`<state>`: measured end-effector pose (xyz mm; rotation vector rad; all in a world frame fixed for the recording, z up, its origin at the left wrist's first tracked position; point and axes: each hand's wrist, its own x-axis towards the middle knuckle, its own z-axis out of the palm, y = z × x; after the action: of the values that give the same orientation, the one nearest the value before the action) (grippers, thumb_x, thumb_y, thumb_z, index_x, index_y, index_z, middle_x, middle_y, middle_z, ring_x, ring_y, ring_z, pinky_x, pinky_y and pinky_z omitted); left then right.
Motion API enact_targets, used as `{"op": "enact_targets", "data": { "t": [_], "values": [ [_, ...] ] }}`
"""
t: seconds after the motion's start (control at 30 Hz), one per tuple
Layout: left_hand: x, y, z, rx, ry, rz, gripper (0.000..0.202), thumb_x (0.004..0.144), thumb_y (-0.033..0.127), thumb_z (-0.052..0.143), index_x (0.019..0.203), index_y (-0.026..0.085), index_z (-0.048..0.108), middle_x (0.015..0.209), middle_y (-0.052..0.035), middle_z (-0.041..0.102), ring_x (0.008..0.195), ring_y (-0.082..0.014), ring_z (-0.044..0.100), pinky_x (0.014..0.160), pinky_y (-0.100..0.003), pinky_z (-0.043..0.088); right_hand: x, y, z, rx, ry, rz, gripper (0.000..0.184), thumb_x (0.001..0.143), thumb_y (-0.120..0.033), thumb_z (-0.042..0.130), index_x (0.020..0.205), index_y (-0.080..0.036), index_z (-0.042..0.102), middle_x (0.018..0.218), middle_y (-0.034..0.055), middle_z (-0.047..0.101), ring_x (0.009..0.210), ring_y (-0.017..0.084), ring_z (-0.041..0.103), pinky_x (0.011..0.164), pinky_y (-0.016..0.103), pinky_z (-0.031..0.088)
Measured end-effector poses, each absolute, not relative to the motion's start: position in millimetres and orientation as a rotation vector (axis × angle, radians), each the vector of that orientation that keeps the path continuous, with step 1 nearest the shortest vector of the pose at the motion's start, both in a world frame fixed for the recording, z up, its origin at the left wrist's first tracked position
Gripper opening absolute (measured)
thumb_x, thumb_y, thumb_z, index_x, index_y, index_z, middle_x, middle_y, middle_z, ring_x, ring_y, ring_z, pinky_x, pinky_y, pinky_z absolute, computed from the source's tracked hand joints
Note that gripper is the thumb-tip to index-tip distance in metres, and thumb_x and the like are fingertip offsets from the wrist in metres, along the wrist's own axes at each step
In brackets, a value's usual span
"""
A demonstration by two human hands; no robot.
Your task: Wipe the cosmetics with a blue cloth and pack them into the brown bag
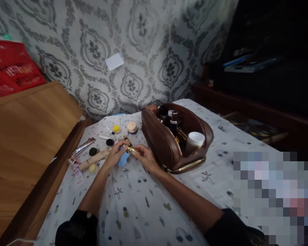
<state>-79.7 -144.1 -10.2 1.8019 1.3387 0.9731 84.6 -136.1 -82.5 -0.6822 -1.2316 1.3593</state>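
Observation:
Close together over the printed sheet, both hands meet at a slim gold tube (133,149). My right hand (147,160) is closed around the tube's right end. A light blue cloth (123,160) hangs from the closed fingers of my left hand (115,155), at the tube's other end. Just behind the fingers lies a small dark-and-gold item (126,138). Right of my right hand stands an unzipped brown leather bag (160,140), with a white cup-like container (195,139) and a dark bottle with a shiny cap (174,118) inside.
Left of the hands lie a beige tube (96,159), a silver-pink tube (83,147), dark round lids (93,151) and a yellow-lidded jar (116,128). Behind them sits a peach-topped jar (131,127). A wooden panel (28,136) borders the left; patterned wall (133,82) rises behind.

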Motion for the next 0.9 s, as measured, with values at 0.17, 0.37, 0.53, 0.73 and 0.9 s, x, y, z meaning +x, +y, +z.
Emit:
{"op": "enact_targets", "data": {
  "t": [0.17, 0.37, 0.53, 0.73, 0.9],
  "values": [
    [-86, -133, -17, 1.946, 1.378, 0.939, 0.027, 0.09, 0.039, 0.054, 0.101, 0.016, 0.061, 0.092, -0.0051, 0.068, 0.08, -0.0166, 0.063, 0.072, -0.027, 0.051, 86, -133, -87, -0.75, -1.224, 1.27, 0.038, 0.076, -0.044, 0.07, 0.103, -0.019, 0.063, 0.1, 0.0087, 0.07, 0.092, 0.023, 0.066, 0.083, 0.038, 0.054],
    [-102, -107, -15, 2.187, 1.731, 0.812, 0.015, 0.087, 0.023, 0.053, 0.09, 0.018, 0.067, 0.095, -0.0064, 0.066, 0.096, -0.0219, 0.061, 0.092, -0.036, 0.047, 95, -141, -83, -0.909, -1.545, 0.912, 0.035, 0.084, -0.029, 0.058, 0.117, -0.02, 0.065, 0.145, 0.0137, 0.053, 0.137, 0.025, 0.047, 0.116, 0.045, 0.034],
    [-114, -71, 1, 2.155, 2.112, 0.726, 0.026, 0.093, 0.025, 0.046, 0.111, 0.019, 0.064, 0.117, -0.0115, 0.059, 0.113, -0.0261, 0.056, 0.099, -0.039, 0.043, 96, -144, -79, -0.954, -1.62, 0.89, 0.033, 0.085, -0.022, 0.055, 0.116, -0.02, 0.067, 0.138, 0.0134, 0.059, 0.13, 0.024, 0.054, 0.113, 0.044, 0.038],
    [-112, -30, 11, 2.028, 2.37, 0.49, 0.04, 0.091, 0.03, 0.053, 0.129, 0.021, 0.055, 0.129, -0.0163, 0.056, 0.122, -0.0326, 0.052, 0.096, -0.042, 0.044, 94, -144, -79, -0.911, -1.555, 0.935, 0.027, 0.084, -0.024, 0.057, 0.108, -0.02, 0.069, 0.123, 0.0107, 0.067, 0.12, 0.024, 0.06, 0.104, 0.042, 0.045],
    [-110, -29, 14, 2.021, 2.354, 0.388, 0.035, 0.086, 0.028, 0.057, 0.119, 0.019, 0.06, 0.115, -0.0153, 0.065, 0.11, -0.0321, 0.06, 0.089, -0.039, 0.047, 93, -146, -76, -0.899, -1.537, 0.957, 0.026, 0.082, -0.018, 0.056, 0.105, -0.021, 0.067, 0.118, 0.0078, 0.067, 0.11, 0.021, 0.062, 0.092, 0.035, 0.05]
  ]
}}
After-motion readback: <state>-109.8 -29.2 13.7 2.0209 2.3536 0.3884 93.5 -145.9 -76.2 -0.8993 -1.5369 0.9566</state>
